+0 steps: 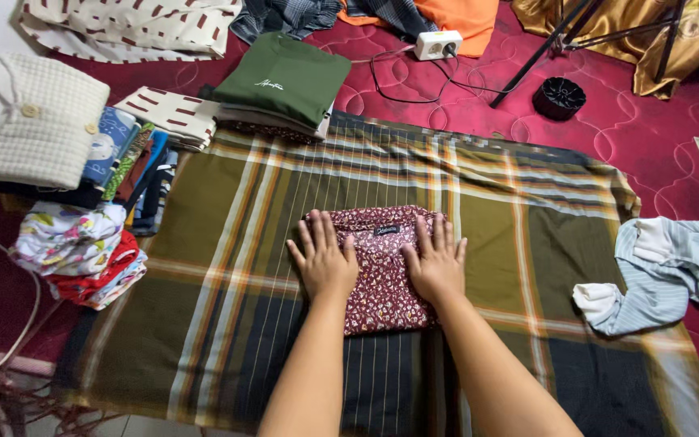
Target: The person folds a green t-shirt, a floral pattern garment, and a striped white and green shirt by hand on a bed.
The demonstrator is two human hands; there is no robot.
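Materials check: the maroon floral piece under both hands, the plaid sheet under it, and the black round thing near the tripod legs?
Maroon floral garment: thin woven fabric, matte, likely cotton or rayon; it lies flat under the left hand and right hand. Plaid cloth: light woven textile, yarn-dyed stripes, soft ripples. Black round object: probably moulded plastic, ribbed, slightly glossy; too small to be sure.

Home bedroom, red quilted mattress, folded clothes stacks

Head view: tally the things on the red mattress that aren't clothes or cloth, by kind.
White power strip: 1
Black cable: 1
Black round dish: 1
Black stand legs: 1 set
Total: 4
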